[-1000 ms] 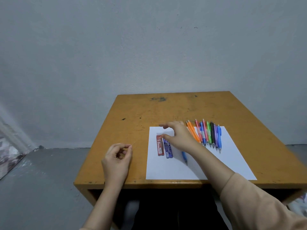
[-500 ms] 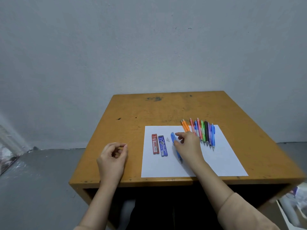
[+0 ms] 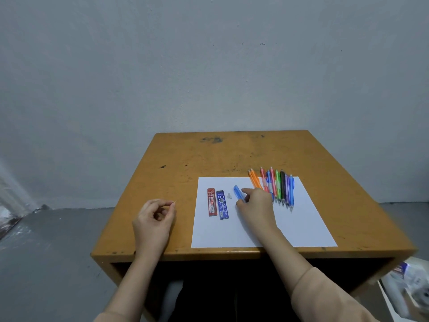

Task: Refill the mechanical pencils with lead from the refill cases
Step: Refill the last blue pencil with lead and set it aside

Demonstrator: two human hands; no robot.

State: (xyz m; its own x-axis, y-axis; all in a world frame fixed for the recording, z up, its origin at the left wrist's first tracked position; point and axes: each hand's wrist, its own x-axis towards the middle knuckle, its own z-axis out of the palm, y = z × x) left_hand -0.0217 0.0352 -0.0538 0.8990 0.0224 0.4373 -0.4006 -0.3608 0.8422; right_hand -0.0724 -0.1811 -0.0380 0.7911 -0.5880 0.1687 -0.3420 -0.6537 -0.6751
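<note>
While pinching a thin lead (image 3: pixel 177 200) in the left hand (image 3: pixel 153 219) over the tabletop (image 3: pixel 209 156), gripping the blue mechanical pencil (image 3: pixel 238 192) on the white paper (image 3: pixel 301 224) with the right hand (image 3: pixel 257 205). Just left: red refill case (image 3: pixel 211 202) marked "2B", blue refill case (image 3: pixel 222 204) marked "0.5 PENCIL LEAD".

Paper sheet (image 3: pixel 301 228) on table (image 3: pixel 232 154), toward near edge. On sheet's left part: refill cases (image 3: pixel 221 204) side by side. Small cap (image 3: pixel 229 195) just right of them. Loose pencil (image 3: pixel 238 192) right of cap, right hand (image 3: pixel 255 203) pinching its near end. Pencil row (image 3: pixel 278 187) at sheet's far right, far ends overhanging far edge. Left hand (image 3: pixel 154 219) left of sheet, pinching lead (image 3: pixel 177 200).
</note>
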